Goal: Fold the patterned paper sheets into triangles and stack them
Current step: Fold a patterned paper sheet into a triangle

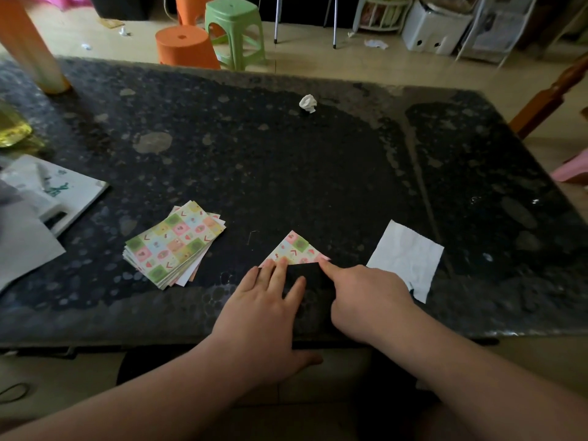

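Observation:
A patterned paper folded into a triangle (pixel 294 249) lies on the dark table (pixel 286 170) near its front edge, apex pointing away from me. My left hand (pixel 264 310) lies flat, fingers spread, its fingertips pressing the triangle's lower left edge. My right hand (pixel 366 294) has its index finger stretched out and pressing the triangle's lower right corner, the other fingers curled. A stack of several unfolded patterned sheets (pixel 175 243) lies fanned to the left of the triangle.
A white paper sheet (pixel 405 257) lies right of my right hand. A crumpled white wad (pixel 308 103) sits farther back. White papers and a bag (pixel 41 205) cover the left edge. Orange (pixel 184 47) and green stools (pixel 234 30) stand beyond the table.

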`<state>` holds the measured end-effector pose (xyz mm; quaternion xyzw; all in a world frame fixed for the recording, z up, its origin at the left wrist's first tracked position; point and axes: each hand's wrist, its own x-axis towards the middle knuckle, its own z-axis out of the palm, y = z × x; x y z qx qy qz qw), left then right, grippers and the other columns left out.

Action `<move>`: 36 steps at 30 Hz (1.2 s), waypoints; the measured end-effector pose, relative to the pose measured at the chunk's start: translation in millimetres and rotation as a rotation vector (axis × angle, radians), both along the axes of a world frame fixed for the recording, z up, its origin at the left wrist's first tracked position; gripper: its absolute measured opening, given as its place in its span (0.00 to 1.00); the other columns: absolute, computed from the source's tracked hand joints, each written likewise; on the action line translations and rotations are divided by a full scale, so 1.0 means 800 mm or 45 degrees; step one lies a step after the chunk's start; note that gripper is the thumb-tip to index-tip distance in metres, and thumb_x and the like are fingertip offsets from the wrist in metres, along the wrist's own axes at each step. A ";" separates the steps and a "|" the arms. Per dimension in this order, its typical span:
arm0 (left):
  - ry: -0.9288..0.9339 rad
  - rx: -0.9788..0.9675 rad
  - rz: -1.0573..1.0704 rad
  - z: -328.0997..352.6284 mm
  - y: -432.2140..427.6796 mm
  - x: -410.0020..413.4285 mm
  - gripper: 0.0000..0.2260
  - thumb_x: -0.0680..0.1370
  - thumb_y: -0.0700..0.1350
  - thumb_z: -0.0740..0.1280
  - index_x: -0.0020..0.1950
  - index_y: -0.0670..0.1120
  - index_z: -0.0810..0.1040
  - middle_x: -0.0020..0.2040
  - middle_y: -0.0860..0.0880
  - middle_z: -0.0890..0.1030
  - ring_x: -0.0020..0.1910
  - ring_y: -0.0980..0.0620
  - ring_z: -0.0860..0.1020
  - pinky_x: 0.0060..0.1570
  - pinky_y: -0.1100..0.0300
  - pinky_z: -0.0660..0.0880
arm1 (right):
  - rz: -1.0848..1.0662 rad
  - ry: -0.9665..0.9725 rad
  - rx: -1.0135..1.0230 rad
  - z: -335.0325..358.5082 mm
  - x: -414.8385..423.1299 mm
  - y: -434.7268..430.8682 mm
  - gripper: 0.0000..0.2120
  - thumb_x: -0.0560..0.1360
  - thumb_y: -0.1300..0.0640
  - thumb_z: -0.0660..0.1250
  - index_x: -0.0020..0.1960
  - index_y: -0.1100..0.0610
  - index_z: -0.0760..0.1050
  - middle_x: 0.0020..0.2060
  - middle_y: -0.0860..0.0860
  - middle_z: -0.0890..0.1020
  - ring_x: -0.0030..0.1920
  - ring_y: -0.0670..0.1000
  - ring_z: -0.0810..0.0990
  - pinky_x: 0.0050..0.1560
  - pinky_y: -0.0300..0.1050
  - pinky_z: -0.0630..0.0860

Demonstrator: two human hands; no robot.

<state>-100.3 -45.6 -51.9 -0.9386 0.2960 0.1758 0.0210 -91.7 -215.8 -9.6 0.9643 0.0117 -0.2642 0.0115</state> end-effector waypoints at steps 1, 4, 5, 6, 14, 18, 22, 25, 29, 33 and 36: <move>0.000 -0.008 0.002 -0.001 0.000 0.000 0.51 0.72 0.79 0.54 0.83 0.52 0.39 0.82 0.42 0.36 0.82 0.43 0.38 0.80 0.44 0.41 | -0.016 0.007 -0.001 0.002 0.000 -0.001 0.36 0.80 0.53 0.59 0.83 0.40 0.46 0.60 0.49 0.79 0.55 0.52 0.79 0.46 0.48 0.76; -0.003 -0.041 -0.002 -0.003 0.002 -0.001 0.50 0.72 0.79 0.54 0.83 0.54 0.40 0.83 0.47 0.37 0.82 0.43 0.38 0.80 0.44 0.45 | -0.057 0.006 -0.008 0.005 -0.001 -0.004 0.36 0.80 0.53 0.58 0.83 0.39 0.47 0.60 0.49 0.79 0.55 0.52 0.80 0.49 0.48 0.78; -0.005 -0.048 -0.007 -0.002 0.003 -0.001 0.49 0.72 0.79 0.54 0.83 0.55 0.40 0.83 0.48 0.38 0.82 0.43 0.39 0.79 0.44 0.46 | -0.065 0.007 -0.013 0.006 -0.001 -0.005 0.36 0.80 0.53 0.58 0.83 0.39 0.47 0.60 0.49 0.79 0.54 0.51 0.80 0.50 0.48 0.79; -0.009 -0.054 -0.010 -0.002 0.005 -0.001 0.48 0.72 0.79 0.53 0.83 0.56 0.40 0.83 0.50 0.38 0.82 0.44 0.39 0.78 0.44 0.47 | -0.072 0.008 -0.015 0.008 0.000 -0.005 0.36 0.80 0.53 0.59 0.83 0.39 0.47 0.60 0.49 0.79 0.53 0.51 0.80 0.51 0.49 0.80; 0.007 0.001 0.022 0.008 0.003 0.003 0.46 0.71 0.80 0.49 0.83 0.58 0.44 0.84 0.50 0.44 0.82 0.42 0.44 0.77 0.41 0.48 | -0.023 0.033 -0.131 0.005 0.005 0.003 0.36 0.80 0.54 0.59 0.84 0.43 0.48 0.60 0.49 0.80 0.51 0.51 0.81 0.48 0.48 0.82; 0.035 -0.039 0.072 0.020 -0.002 0.010 0.38 0.75 0.76 0.48 0.81 0.59 0.55 0.83 0.51 0.54 0.81 0.43 0.52 0.76 0.38 0.47 | -0.095 -0.119 0.010 -0.006 0.017 0.011 0.17 0.80 0.50 0.60 0.67 0.49 0.76 0.49 0.48 0.80 0.48 0.51 0.80 0.42 0.47 0.77; -0.013 -0.259 0.288 0.028 0.003 0.040 0.20 0.82 0.61 0.58 0.72 0.56 0.71 0.69 0.54 0.71 0.68 0.49 0.69 0.68 0.47 0.66 | -0.209 -0.365 0.257 -0.019 0.039 0.010 0.13 0.79 0.46 0.67 0.61 0.49 0.76 0.55 0.48 0.76 0.55 0.49 0.76 0.53 0.48 0.80; 0.122 -0.457 0.589 0.028 0.012 0.070 0.21 0.81 0.52 0.66 0.74 0.54 0.69 0.69 0.52 0.70 0.67 0.51 0.71 0.67 0.54 0.71 | -0.397 -0.206 0.357 -0.019 0.059 0.011 0.26 0.77 0.44 0.72 0.71 0.50 0.70 0.60 0.49 0.76 0.59 0.50 0.77 0.55 0.49 0.80; 0.363 -0.460 0.826 0.023 0.010 0.095 0.26 0.78 0.48 0.72 0.75 0.54 0.68 0.64 0.51 0.78 0.59 0.51 0.78 0.55 0.57 0.77 | -0.524 0.011 0.440 -0.015 0.080 0.015 0.20 0.75 0.45 0.75 0.61 0.52 0.75 0.47 0.47 0.79 0.48 0.48 0.80 0.48 0.48 0.80; 0.422 -0.475 0.820 0.027 0.006 0.102 0.07 0.77 0.51 0.73 0.54 0.54 0.81 0.45 0.53 0.83 0.43 0.55 0.80 0.39 0.61 0.74 | -0.466 0.094 0.575 -0.010 0.081 0.006 0.10 0.76 0.45 0.75 0.46 0.51 0.82 0.42 0.49 0.83 0.44 0.48 0.82 0.49 0.47 0.81; 0.488 -0.608 0.786 0.036 0.015 0.103 0.12 0.79 0.53 0.71 0.37 0.52 0.81 0.34 0.54 0.81 0.34 0.56 0.78 0.33 0.61 0.71 | -0.449 0.074 0.710 -0.001 0.081 -0.006 0.10 0.75 0.43 0.75 0.44 0.49 0.82 0.41 0.47 0.84 0.43 0.47 0.82 0.43 0.44 0.78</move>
